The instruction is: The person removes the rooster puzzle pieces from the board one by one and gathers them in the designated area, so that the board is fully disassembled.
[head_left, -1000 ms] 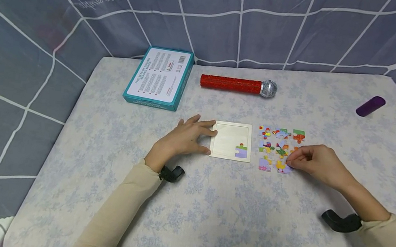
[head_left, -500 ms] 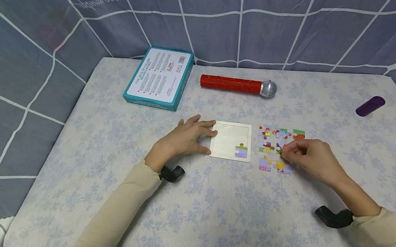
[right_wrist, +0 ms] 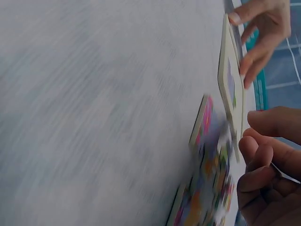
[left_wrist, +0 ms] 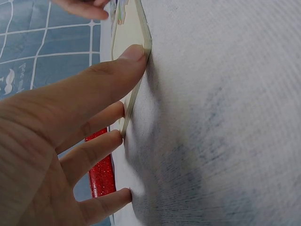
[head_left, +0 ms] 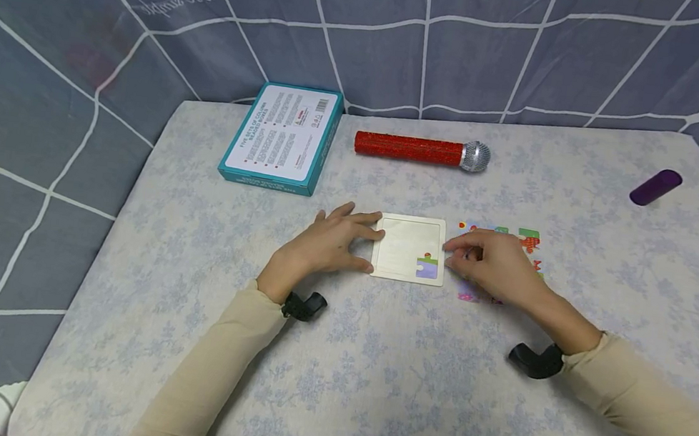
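Note:
A shallow pale wooden puzzle tray (head_left: 405,242) lies flat in the middle of the table. One purple and green puzzle piece (head_left: 427,268) sits in its lower right corner. My left hand (head_left: 328,243) spreads its fingers along the tray's left side; the thumb (left_wrist: 131,54) rests on the rim. At the right edge of the tray is my right hand (head_left: 494,263), its thumb and fingers closed in a pinch on a puzzle piece that is mostly hidden. Beneath and behind that hand lie several loose puzzle pieces (head_left: 529,238), partly covered and blurred in the right wrist view.
A teal box (head_left: 281,137) lies at the back left. To its right is a red toy microphone (head_left: 409,148) with a silver head. Farther right stands a purple cylinder (head_left: 656,187). A grey curtain (head_left: 369,47) with white lines borders the table's back and left.
My right hand has moved left from the loose pieces to the tray's right edge, after its fingers were at the middle pieces. My left hand and the tray have stayed put.

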Motion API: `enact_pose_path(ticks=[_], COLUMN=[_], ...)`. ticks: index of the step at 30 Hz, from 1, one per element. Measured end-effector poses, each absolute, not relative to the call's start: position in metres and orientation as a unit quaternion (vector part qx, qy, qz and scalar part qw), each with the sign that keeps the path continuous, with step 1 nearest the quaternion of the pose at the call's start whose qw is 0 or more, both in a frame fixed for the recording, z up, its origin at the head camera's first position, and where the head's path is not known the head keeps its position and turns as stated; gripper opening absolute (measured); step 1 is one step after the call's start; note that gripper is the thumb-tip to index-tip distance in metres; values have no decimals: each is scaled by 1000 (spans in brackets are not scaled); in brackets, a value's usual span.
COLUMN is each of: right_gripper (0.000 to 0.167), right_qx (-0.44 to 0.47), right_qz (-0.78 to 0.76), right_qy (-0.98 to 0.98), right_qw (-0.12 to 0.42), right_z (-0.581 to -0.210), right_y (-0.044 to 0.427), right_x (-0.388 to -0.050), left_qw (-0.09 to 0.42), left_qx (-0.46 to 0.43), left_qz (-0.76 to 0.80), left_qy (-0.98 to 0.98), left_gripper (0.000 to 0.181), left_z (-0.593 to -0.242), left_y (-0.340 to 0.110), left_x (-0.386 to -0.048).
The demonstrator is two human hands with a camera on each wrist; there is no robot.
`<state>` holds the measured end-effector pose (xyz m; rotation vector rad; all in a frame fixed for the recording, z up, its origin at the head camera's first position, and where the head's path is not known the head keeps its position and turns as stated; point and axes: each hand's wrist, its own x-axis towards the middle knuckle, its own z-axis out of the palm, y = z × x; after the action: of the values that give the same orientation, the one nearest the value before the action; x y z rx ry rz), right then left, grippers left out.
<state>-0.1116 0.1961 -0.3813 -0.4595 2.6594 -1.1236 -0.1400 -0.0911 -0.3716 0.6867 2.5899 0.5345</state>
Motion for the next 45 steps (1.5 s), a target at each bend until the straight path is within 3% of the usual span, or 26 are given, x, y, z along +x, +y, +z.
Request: enact_pose_path(ticks=[10, 19, 27, 37, 45], right_gripper=[18, 12, 10, 20, 33], right_qx=[-216, -186, -144, -93, -46], right_qz=[-360, -369, -413, -435, -412], right_qy=[902, 905, 888, 877, 893], right_qw=[100, 98, 142, 181, 176], right_z=[-385, -384, -380, -371, -372], right_y=[173, 172, 177, 212, 257], right_x=[-117, -117, -120, -113, -101], left_qw=[205, 202, 201, 202, 201], left_qx=[246, 241, 241, 245, 245], left_qz=[192, 194, 196, 194, 197], left_qy=[928, 929, 929, 928, 928], left_gripper=[63, 64, 63, 64, 64], left_z=[-372, -372, -372, -373, -373], left_y=[-90, -91, -91, -92, -92], left_x=[-140, -139, -139, -140, -140])
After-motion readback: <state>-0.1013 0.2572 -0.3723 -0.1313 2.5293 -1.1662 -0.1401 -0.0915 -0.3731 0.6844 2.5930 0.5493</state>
